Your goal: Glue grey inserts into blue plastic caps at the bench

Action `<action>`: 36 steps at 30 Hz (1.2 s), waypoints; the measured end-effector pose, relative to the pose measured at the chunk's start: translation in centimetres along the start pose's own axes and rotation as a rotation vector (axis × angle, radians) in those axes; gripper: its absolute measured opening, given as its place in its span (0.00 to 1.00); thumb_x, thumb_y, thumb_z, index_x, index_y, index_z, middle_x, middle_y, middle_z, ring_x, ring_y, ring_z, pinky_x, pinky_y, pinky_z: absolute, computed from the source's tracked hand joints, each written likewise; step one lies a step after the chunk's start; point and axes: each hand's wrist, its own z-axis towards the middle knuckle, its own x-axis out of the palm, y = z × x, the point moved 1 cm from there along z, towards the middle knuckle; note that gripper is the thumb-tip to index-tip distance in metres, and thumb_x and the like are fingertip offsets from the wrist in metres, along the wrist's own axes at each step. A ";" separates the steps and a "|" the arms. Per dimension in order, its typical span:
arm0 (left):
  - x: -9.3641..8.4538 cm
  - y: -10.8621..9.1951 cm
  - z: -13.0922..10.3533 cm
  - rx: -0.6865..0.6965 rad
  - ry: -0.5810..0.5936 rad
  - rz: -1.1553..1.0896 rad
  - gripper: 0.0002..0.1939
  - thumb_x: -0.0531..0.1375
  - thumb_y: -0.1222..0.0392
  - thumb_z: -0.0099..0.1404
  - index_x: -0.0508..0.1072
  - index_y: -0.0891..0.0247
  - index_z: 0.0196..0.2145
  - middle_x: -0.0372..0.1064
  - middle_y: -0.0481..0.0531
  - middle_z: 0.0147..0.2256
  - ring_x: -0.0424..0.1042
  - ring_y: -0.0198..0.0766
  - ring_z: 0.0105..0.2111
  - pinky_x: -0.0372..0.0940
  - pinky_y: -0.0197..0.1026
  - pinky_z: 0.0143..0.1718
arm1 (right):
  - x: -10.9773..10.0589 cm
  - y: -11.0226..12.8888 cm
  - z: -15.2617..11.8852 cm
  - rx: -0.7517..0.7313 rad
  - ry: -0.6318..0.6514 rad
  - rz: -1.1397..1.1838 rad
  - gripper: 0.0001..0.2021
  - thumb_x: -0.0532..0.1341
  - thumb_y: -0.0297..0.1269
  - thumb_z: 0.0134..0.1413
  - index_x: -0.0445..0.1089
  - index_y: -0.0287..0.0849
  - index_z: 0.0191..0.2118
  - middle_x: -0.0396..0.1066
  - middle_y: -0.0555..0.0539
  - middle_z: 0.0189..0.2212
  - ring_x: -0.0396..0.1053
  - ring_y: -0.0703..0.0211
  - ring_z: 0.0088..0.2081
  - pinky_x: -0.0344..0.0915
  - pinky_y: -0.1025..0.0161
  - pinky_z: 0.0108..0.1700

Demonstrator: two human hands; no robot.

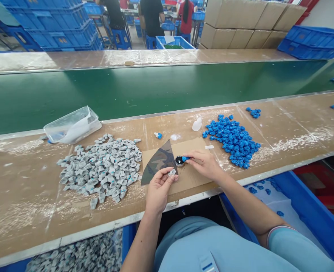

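Note:
Between thumb and fingertips, my left hand (159, 187) pinches a small grey plastic piece (172, 172). My right hand (202, 163) grips a small blue plastic piece (185, 158) over a little round black dish (180, 161); whether the piece touches the dish I cannot tell. The dish sits on a flat cardboard sheet (192, 180), beside a dark fan-shaped sheet (158, 162). Left of my hands spreads a heap of grey pieces (104, 166), some with blue marks. A heap of blue pieces (233, 139) lies to the right.
A clear plastic tub (73, 126) lies tilted behind the grey heap. A small white bottle (197, 124) and a blue-and-white piece (158, 135) stand further back. Beyond runs a green conveyor belt (144, 88). Blue bins (286, 189) sit below the table edge. People work in the background.

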 end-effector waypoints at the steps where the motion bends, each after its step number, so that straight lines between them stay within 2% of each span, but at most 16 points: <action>1: 0.0 0.0 0.0 0.005 0.001 0.001 0.19 0.71 0.54 0.46 0.75 0.64 0.35 0.74 0.50 0.29 0.74 0.34 0.30 0.70 0.38 0.37 | 0.0 0.0 0.0 0.001 0.001 0.005 0.11 0.58 0.32 0.59 0.74 0.46 0.45 0.77 0.46 0.38 0.74 0.57 0.41 0.71 0.59 0.44; 9: -0.4 0.5 -0.1 0.056 0.024 0.102 0.17 0.66 0.50 0.53 0.76 0.63 0.37 0.74 0.49 0.27 0.72 0.32 0.26 0.70 0.37 0.34 | 0.0 1.4 -0.8 0.074 -0.022 0.161 0.09 0.60 0.33 0.57 0.75 0.45 0.43 0.77 0.45 0.38 0.74 0.58 0.40 0.71 0.60 0.45; 14: -0.1 -0.1 -0.3 0.061 0.065 0.175 0.16 0.67 0.52 0.52 0.77 0.63 0.36 0.75 0.50 0.28 0.72 0.33 0.26 0.70 0.37 0.32 | 1.1 2.8 -1.4 0.039 0.004 0.276 0.08 0.60 0.37 0.58 0.75 0.46 0.42 0.78 0.46 0.36 0.74 0.59 0.38 0.71 0.61 0.43; 18: 0.1 -0.3 -0.5 0.054 0.085 0.175 0.14 0.68 0.53 0.50 0.76 0.63 0.34 0.74 0.49 0.26 0.73 0.34 0.26 0.70 0.38 0.32 | 1.6 2.5 -1.5 -0.003 0.014 0.257 0.09 0.60 0.38 0.59 0.75 0.46 0.41 0.77 0.46 0.35 0.74 0.59 0.37 0.71 0.61 0.42; 26: 0.2 -0.2 -0.7 0.018 0.140 0.221 0.13 0.68 0.53 0.49 0.75 0.63 0.31 0.74 0.49 0.25 0.74 0.35 0.25 0.70 0.38 0.32 | 0.1 1.9 -1.1 -0.125 0.199 0.158 0.09 0.60 0.38 0.59 0.76 0.44 0.40 0.77 0.46 0.31 0.73 0.61 0.34 0.70 0.65 0.38; 28: 0.2 -0.3 -0.7 0.017 0.138 0.221 0.14 0.68 0.53 0.50 0.75 0.63 0.31 0.74 0.49 0.24 0.74 0.36 0.25 0.70 0.39 0.32 | 0.4 1.9 -1.1 -0.117 0.180 0.175 0.09 0.61 0.39 0.58 0.77 0.44 0.39 0.77 0.46 0.31 0.74 0.61 0.33 0.70 0.65 0.37; 33: -0.1 -0.4 -0.6 0.035 0.115 0.226 0.14 0.68 0.52 0.51 0.75 0.64 0.32 0.74 0.49 0.23 0.73 0.35 0.24 0.70 0.38 0.32 | 2.0 1.8 -1.9 -0.045 0.030 0.286 0.10 0.62 0.41 0.57 0.77 0.42 0.38 0.78 0.45 0.31 0.75 0.61 0.32 0.71 0.66 0.36; 36: 0.1 -0.3 -0.6 0.032 0.128 0.246 0.15 0.67 0.51 0.51 0.75 0.64 0.32 0.74 0.49 0.23 0.73 0.34 0.25 0.69 0.37 0.32 | 2.3 1.8 -2.2 -0.036 0.003 0.305 0.10 0.62 0.41 0.57 0.77 0.43 0.38 0.79 0.45 0.32 0.75 0.61 0.33 0.71 0.66 0.38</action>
